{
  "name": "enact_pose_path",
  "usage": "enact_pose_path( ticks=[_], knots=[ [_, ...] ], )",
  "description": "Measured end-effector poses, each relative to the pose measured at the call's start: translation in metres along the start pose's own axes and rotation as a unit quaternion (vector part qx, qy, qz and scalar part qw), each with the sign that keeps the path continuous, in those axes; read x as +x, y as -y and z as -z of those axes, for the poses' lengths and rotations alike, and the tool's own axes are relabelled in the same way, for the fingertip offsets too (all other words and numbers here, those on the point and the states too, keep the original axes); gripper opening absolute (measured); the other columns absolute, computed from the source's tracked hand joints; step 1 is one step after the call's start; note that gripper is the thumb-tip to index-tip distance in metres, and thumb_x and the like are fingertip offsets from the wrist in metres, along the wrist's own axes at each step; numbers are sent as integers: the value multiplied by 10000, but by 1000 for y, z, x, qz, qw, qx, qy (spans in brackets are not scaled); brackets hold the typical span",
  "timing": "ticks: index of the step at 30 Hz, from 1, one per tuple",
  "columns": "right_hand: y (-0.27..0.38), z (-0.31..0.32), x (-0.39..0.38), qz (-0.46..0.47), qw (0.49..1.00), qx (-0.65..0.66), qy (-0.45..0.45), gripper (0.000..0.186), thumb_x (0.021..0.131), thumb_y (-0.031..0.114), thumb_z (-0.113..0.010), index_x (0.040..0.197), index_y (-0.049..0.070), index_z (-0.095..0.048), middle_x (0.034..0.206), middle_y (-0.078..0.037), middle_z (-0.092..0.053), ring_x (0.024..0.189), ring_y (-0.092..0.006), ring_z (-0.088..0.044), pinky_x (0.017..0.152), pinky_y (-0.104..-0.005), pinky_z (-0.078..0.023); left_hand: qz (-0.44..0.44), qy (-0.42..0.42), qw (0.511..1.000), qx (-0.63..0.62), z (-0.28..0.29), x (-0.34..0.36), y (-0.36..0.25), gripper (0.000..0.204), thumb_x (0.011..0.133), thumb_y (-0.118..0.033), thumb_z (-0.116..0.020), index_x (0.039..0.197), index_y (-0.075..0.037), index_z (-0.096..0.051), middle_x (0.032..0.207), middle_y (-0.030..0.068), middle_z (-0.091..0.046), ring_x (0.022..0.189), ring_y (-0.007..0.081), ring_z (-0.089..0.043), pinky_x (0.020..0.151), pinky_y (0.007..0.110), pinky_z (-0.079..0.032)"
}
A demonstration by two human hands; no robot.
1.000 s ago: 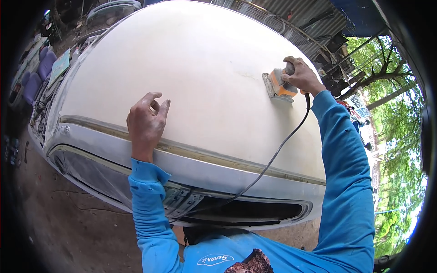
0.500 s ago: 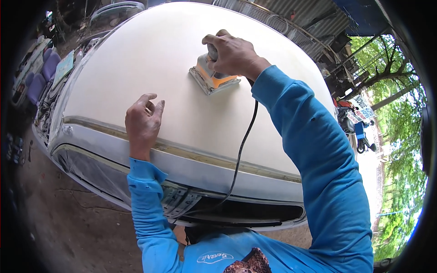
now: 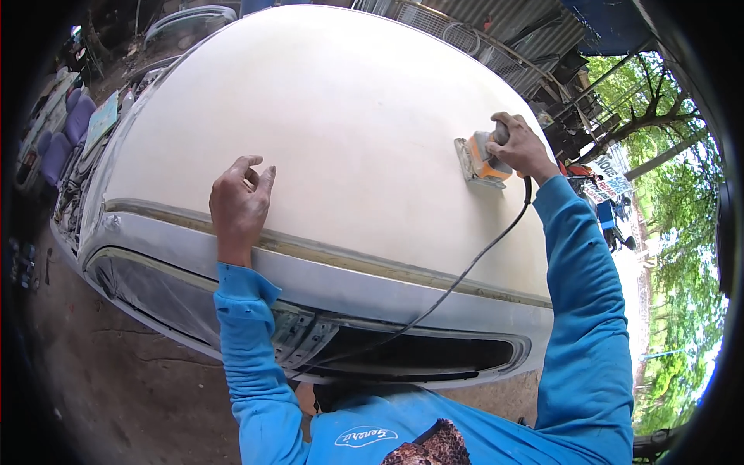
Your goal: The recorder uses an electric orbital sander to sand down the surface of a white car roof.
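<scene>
A large pale car roof [image 3: 333, 132] stretches out in front of me, with a trim groove [image 3: 372, 267] along its near side. On the roof's right part, my right hand [image 3: 521, 147] grips an orange and grey electric sander [image 3: 482, 161] from above. The sander's square pad lies on the roof surface. From it a black power cord [image 3: 474, 267] hangs across the near edge and over the side window. Over the near left of the roof is my left hand [image 3: 240, 203], palm inward, fingers loosely curled and apart, holding nothing.
Below the roof edge are a dark window opening [image 3: 422, 350] and a plastic-covered window [image 3: 155, 291]. Purple seats [image 3: 77, 116] and piled parts stand at the far left. Wire racks and corrugated sheeting [image 3: 535, 39] rise behind. Trees [image 3: 674, 232] show at the right.
My right hand has carried the sander rightward and somewhat nearer, from the roof's middle to its right side. The cord has swung right with it. My left hand has barely moved.
</scene>
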State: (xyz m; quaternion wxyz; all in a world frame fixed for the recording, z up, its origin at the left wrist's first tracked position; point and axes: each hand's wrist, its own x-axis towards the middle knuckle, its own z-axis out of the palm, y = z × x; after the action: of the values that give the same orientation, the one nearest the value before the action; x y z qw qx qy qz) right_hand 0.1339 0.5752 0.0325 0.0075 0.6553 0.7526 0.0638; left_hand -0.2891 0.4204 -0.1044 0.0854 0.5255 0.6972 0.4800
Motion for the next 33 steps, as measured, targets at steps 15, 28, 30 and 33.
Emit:
enact_pose_path(
  ticks=[15, 28, 30, 33],
  knots=[
    [146, 13, -18, 186, 980, 26, -61, 603, 802, 254, -753, 1384, 178, -616, 1305, -110, -624, 1132, -333, -698, 991, -403, -591, 42, 23, 999, 15, 0, 3, -5, 294, 900, -258, -775, 1115, -59, -753, 763, 83, -715, 692, 252, -694, 696, 402, -552],
    [134, 12, -2, 168, 984, 30, -57, 593, 813, 273, -735, 1389, 204, -610, 1321, -98, -608, 1166, -323, -682, 1013, -414, -579, 29, 19, 999, -7, -2, 3, -3, 271, 902, -217, -775, 1106, -40, -752, 726, 86, -701, 653, 232, -676, 657, 380, -537],
    [113, 13, -5, 123, 992, 20, -33, 589, 828, 286, -735, 1395, 207, -597, 1333, -105, -599, 1173, -313, -679, 1031, -417, -569, 27, 18, 999, 1, -1, 3, -1, 273, 902, -216, -774, 1108, -39, -751, 725, 87, -700, 652, 234, -676, 657, 380, -536],
    [68, 7, -7, 75, 997, 8, -31, 588, 839, 300, -738, 1400, 211, -586, 1348, -109, -588, 1171, -304, -680, 1031, -410, -570, 39, 21, 999, 1, 2, 2, -2, 280, 904, -229, -771, 1109, -39, -751, 728, 91, -701, 655, 239, -678, 663, 387, -538]
  ],
)
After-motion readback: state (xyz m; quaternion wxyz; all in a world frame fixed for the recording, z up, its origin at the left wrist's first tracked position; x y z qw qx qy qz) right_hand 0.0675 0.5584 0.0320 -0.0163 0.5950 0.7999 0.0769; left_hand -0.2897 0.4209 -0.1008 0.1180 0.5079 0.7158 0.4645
